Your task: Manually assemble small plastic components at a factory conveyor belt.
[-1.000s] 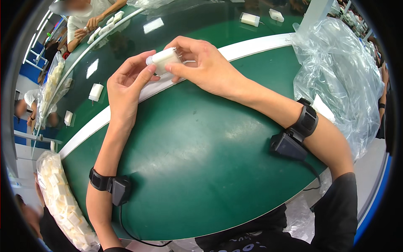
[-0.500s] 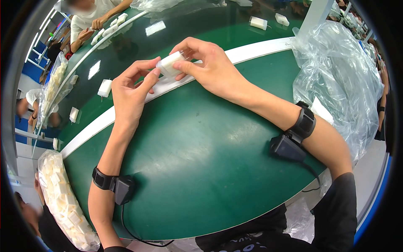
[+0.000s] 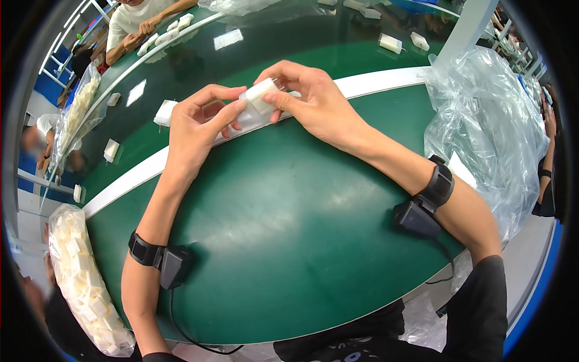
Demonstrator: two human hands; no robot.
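Hands shifted rightward, white block (pinched)

Person's shirt was black, pale print on front; black forearm straps carried boxy black modules with thin dark cables.

Glossy green work surface beneath white blocks
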